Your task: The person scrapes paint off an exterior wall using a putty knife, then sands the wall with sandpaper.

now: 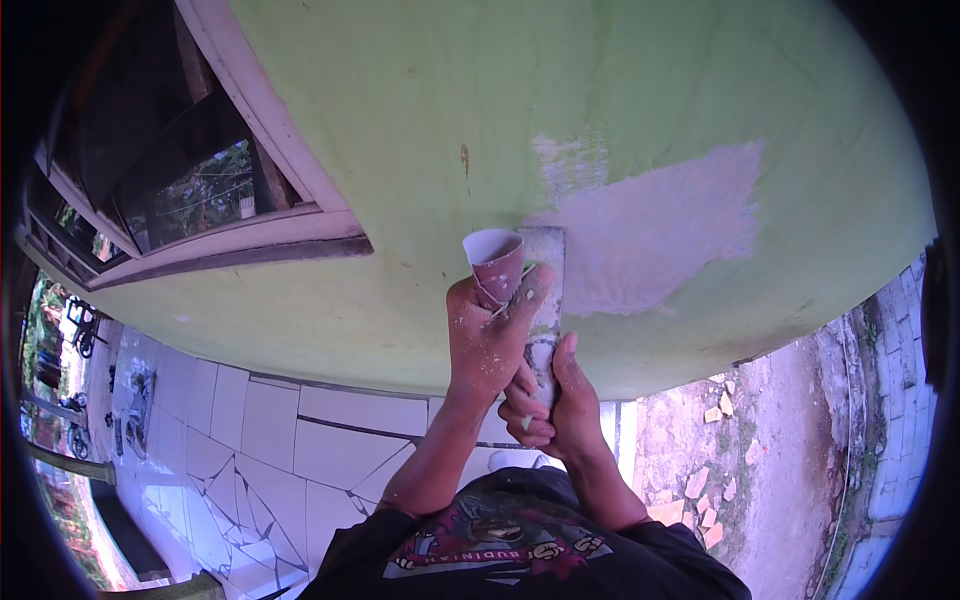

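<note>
My left hand (487, 338), speckled with white, is closed around a rolled piece of sandpaper (496, 268), reddish brown outside and pale inside. Its thumb lies against a long, flat trowel (545, 290) smeared with whitish filler. Lower down, my right hand (572, 400) grips the near end of that trowel, its thumb along the side. The far end of the trowel is close to the left edge of a pale filler patch (655, 235) on the green wall (400, 110); whether it touches the wall I cannot tell.
A pale-framed window (320, 222) with dark glass is at the left. Below the wall runs a white tiled floor (350, 450) with dark joints. At the lower right is a dirt strip (780, 450) with broken stone pieces (697, 483). Motorbikes (138, 400) stand far left.
</note>
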`<state>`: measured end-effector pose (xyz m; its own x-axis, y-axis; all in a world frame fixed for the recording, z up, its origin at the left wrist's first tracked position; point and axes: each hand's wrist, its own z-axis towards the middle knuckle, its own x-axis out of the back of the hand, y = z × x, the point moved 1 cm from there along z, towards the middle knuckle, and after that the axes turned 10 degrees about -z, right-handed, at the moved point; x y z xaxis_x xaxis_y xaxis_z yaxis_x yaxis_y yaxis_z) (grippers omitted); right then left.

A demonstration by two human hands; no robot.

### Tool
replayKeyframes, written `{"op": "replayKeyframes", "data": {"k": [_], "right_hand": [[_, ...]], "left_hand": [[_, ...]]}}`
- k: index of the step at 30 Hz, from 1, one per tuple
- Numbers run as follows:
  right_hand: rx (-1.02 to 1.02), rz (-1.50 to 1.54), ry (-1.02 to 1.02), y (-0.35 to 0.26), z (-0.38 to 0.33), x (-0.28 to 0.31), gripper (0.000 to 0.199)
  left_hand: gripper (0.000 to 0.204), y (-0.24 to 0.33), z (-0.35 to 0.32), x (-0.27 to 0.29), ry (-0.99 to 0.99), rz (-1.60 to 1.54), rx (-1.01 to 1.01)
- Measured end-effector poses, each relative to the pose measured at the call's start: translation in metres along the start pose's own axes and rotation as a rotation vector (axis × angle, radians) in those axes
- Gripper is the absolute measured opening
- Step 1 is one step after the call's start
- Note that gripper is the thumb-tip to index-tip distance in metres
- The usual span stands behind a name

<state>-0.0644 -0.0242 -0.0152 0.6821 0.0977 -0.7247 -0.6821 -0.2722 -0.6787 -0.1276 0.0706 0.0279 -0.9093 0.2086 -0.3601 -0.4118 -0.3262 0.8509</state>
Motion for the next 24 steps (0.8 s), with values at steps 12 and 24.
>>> {"op": "replayKeyframes", "data": {"k": [12, 24], "right_hand": [[0.073, -0.019, -0.064, -0.022, 0.006, -0.012, 0.062], [-0.069, -0.3, 0.106, 0.036, -0.023, 0.067, 0.057]], "left_hand": [[0.027, 0.017, -0.001, -0.002, -0.015, -0.07, -0.12], [0.024, -0.087, -0.078, 0.051, 0.06, -0.013, 0.364]]}}
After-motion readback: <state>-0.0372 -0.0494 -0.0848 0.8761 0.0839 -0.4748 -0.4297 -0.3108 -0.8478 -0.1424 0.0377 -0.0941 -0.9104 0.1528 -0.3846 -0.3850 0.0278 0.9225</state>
